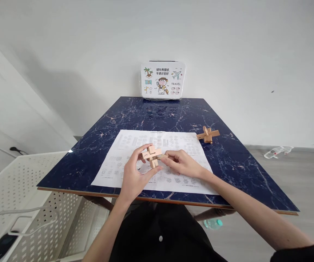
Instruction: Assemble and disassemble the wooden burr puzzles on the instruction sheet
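A partly joined wooden block puzzle (pixel 151 155) is held just above a white printed sheet of diagrams (pixel 157 160). My left hand (pixel 133 174) is closed round the puzzle's left and lower side, thumb under it. From the right, my right hand (pixel 181 162) pinches a wooden bar that sticks out of the same puzzle. Farther back on the right, a second wooden cross-shaped puzzle (pixel 207 135) lies on the table by itself, out of reach of both hands.
The table (pixel 235 160) has a dark blue marble-pattern top. A white box with cartoon travel pictures (pixel 162 80) stands at its far edge against the wall. A white perforated basket (pixel 26 196) sits at the lower left. A plastic bottle (pixel 278 151) lies on the floor at right.
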`<state>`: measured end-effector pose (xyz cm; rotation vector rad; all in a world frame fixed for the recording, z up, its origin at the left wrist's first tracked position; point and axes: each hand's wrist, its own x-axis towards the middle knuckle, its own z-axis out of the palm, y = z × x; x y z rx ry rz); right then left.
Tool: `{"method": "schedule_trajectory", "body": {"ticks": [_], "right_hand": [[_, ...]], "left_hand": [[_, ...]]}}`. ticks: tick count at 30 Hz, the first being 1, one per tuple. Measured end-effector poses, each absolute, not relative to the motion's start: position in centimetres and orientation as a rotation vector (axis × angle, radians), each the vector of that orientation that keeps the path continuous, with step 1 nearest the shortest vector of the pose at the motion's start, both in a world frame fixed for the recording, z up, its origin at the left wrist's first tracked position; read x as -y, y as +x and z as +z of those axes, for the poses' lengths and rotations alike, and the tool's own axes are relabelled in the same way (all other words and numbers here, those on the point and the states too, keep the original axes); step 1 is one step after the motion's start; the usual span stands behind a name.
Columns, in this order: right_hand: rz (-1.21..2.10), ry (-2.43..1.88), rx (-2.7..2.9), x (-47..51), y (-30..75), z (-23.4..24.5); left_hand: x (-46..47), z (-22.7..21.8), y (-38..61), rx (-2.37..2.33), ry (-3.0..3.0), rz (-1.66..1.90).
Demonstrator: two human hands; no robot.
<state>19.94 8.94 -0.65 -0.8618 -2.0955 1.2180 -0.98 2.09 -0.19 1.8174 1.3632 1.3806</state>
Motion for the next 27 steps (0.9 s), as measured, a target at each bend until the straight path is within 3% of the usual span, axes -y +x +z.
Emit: {"method": "schedule_trajectory", "body": {"ticks": [27], "right_hand": [[0.913,-0.940,2.178,-9.3,19.6,-1.5]], "left_hand": [[-2.5,-0.3,-0.9,-1.408,1.792,1.176]]}}
